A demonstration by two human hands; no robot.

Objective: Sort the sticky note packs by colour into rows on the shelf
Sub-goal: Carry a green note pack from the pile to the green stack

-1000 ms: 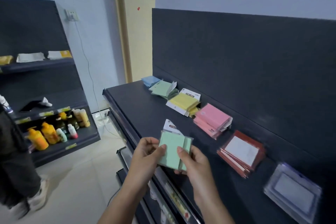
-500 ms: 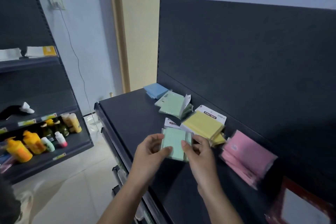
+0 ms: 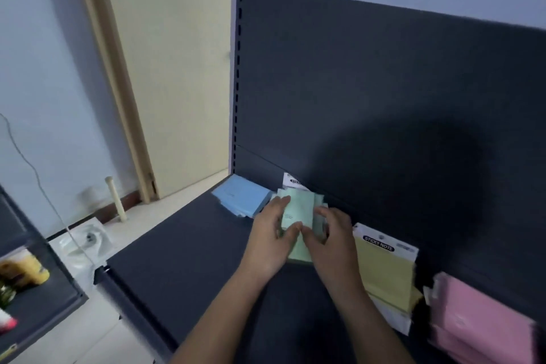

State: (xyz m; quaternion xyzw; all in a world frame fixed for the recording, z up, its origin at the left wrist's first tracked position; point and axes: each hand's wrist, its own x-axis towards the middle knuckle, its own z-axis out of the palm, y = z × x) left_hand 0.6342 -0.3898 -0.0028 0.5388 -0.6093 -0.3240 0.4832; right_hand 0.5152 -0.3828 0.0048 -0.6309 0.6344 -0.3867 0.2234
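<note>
Bare shelf [image 3: 189,272] front left, back panel [image 3: 369,103] blocking behind, blue packs [image 3: 240,196] left, yellow packs [image 3: 384,272] right

Matt dark metal shelf [image 3: 189,269] and slotted back panel [image 3: 369,97]; paper note packs in pastel green [image 3: 298,210], blue [image 3: 240,196], yellow [image 3: 384,272] and pink [image 3: 484,313], faintly sheened by clear wrapping.

Pastel packs on a dark shelf [image 3: 183,269]
Blue pack [image 3: 240,196], green packs [image 3: 298,213], yellow pack [image 3: 384,272], pink packs [image 3: 481,319].
</note>
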